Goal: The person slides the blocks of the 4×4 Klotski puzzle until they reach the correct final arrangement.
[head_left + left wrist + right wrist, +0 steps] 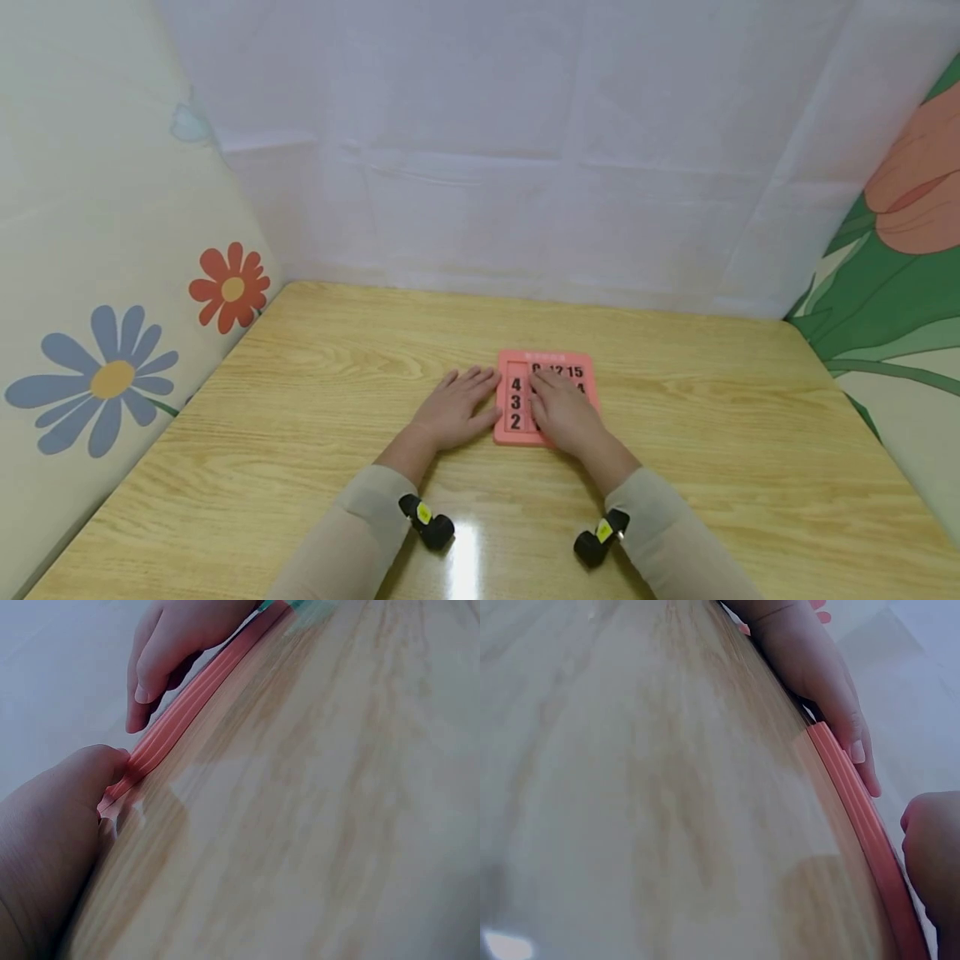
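Note:
A pink number slide puzzle (515, 403) lies flat on the table, with black numerals on its tiles; 4, 3 and 2 show down its left column, and 12 and 15 near the top. My left hand (454, 412) lies along the left edge of the puzzle, its fingers extended and its thumb at the frame. Over the middle and right of the board rests my right hand (567, 413), fingertips on the tiles, covering several numbers. From the side, the left wrist view shows the puzzle's ridged pink rim (180, 720) beside the left thumb. In the right wrist view the right hand (937, 862) is partly cut off.
The wood-grain table (337, 333) reaches back to a white cloth (480, 167). Flower-patterned panels stand at the left (112, 208) and right (900, 333). Each sleeve carries a small black wrist camera, one at the left (427, 523) and one at the right (602, 537).

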A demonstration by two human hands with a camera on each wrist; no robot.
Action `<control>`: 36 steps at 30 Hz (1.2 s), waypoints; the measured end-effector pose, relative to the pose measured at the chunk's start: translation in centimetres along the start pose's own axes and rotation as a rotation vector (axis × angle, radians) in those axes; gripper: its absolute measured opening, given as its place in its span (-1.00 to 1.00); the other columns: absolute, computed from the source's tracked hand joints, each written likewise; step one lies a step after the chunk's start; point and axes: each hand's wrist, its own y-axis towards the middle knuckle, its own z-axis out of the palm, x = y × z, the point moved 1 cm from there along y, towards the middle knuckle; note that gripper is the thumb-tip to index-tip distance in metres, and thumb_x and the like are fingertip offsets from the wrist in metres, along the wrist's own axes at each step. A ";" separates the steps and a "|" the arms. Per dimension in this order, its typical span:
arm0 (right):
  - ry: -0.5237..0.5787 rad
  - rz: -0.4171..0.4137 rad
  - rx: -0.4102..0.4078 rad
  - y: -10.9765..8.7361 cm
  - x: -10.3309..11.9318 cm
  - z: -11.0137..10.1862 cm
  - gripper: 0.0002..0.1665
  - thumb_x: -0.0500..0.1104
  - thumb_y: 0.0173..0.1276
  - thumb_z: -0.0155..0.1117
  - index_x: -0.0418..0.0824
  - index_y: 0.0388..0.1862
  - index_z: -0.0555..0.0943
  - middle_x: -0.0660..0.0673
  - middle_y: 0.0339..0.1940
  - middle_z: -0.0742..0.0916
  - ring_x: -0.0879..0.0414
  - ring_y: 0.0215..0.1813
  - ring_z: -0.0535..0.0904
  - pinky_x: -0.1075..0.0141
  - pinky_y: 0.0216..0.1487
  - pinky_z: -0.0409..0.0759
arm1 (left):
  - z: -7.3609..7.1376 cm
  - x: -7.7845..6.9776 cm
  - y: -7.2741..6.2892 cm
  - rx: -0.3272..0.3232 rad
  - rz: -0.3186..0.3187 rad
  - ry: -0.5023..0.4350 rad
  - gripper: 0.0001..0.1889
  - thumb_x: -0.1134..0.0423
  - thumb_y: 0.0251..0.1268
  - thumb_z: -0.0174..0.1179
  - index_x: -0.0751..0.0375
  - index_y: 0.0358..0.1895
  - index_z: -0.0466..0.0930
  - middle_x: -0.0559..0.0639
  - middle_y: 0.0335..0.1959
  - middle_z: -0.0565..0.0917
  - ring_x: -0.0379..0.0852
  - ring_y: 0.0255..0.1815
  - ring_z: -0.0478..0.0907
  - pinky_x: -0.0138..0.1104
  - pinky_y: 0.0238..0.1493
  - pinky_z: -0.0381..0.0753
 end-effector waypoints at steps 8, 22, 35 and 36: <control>0.053 -0.049 0.007 -0.8 0.6 0.4 -0.42 0.00 0.59 -0.16 -0.20 0.48 0.32 -0.12 0.54 0.36 -0.06 0.58 0.18 0.05 0.61 0.09 | -0.1 -0.1 -0.1 0.001 -0.003 -0.006 -0.32 -0.15 0.49 -0.11 0.10 0.54 0.13 0.03 0.57 0.18 0.07 0.61 0.01 0.03 0.62 -0.09; 0.016 -0.110 0.011 -1.6 1.5 0.8 -0.41 0.03 0.60 -0.20 -0.18 0.48 0.33 -0.11 0.55 0.34 -0.04 0.59 0.17 0.06 0.60 0.11 | 0.3 0.2 0.1 0.012 -0.006 0.012 -0.31 -0.19 0.49 -0.15 0.06 0.55 0.10 -0.01 0.58 0.14 0.03 0.62 -0.01 0.00 0.63 -0.13; -0.003 -0.109 0.012 -0.7 1.6 0.7 -0.42 -0.01 0.60 -0.19 -0.20 0.48 0.32 -0.15 0.53 0.36 -0.06 0.58 0.17 0.06 0.60 0.11 | 0.4 0.3 0.1 0.013 -0.004 0.008 -0.31 -0.20 0.49 -0.16 0.06 0.55 0.09 -0.02 0.58 0.13 0.02 0.62 -0.03 -0.01 0.63 -0.14; -0.002 -0.107 0.015 -0.6 1.6 0.7 -0.42 -0.01 0.60 -0.20 -0.21 0.48 0.32 -0.15 0.54 0.36 -0.06 0.59 0.17 0.05 0.60 0.12 | 0.4 0.3 0.1 0.014 -0.005 0.009 -0.31 -0.19 0.49 -0.16 0.06 0.55 0.08 -0.02 0.58 0.13 0.02 0.63 -0.03 -0.01 0.63 -0.15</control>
